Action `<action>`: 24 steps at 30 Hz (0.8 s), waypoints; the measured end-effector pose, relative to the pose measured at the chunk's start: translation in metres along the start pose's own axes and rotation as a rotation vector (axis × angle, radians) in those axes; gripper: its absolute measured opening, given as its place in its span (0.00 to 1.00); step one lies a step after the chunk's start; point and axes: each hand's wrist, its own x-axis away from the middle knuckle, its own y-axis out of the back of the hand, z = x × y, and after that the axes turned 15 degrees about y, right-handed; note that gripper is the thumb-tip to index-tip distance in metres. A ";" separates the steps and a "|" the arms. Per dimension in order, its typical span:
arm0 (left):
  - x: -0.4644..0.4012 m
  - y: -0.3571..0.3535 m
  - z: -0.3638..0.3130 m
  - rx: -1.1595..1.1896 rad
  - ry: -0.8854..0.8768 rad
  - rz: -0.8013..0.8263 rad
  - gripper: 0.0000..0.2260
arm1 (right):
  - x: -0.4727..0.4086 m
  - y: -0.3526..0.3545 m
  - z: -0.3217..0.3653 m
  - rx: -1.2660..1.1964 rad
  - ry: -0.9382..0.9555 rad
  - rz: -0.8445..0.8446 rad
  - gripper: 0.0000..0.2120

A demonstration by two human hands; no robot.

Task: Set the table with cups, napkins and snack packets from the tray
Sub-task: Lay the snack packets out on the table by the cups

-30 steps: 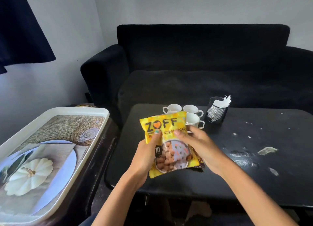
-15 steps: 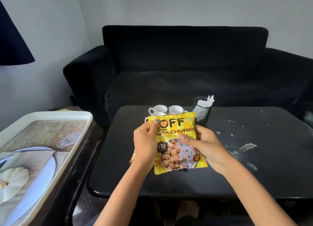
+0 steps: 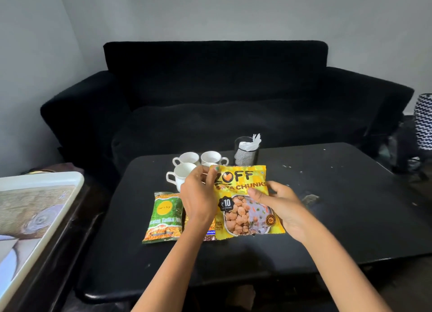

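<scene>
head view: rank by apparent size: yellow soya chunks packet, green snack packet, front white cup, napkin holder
1. yellow soya chunks packet, though held nearer the camera
2. green snack packet
3. front white cup and napkin holder: look alike, unranked

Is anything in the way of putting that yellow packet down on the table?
Partly. The yellow packet, held by both hands, overlaps another packet lying under its left edge. The table to its right is bare apart from stains.

black table (image 3: 339,218) | on it: 3 white cups (image 3: 184,175), mesh napkin holder (image 3: 246,151), green snack pkt (image 3: 164,217)
</scene>
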 end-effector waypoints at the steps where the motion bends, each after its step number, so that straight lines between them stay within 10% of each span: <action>1: -0.001 -0.004 -0.002 0.045 -0.002 0.017 0.07 | -0.002 0.003 0.000 0.004 0.001 -0.011 0.24; 11: 0.002 -0.018 0.005 0.212 0.155 0.104 0.08 | -0.014 0.032 -0.025 0.089 -0.042 -0.205 0.09; 18: 0.004 -0.019 0.017 -0.209 0.055 0.348 0.11 | -0.019 0.039 -0.038 0.299 -0.115 -0.212 0.07; 24: 0.003 -0.011 0.033 -0.751 -0.142 0.396 0.20 | -0.017 0.042 -0.042 0.494 -0.119 -0.194 0.25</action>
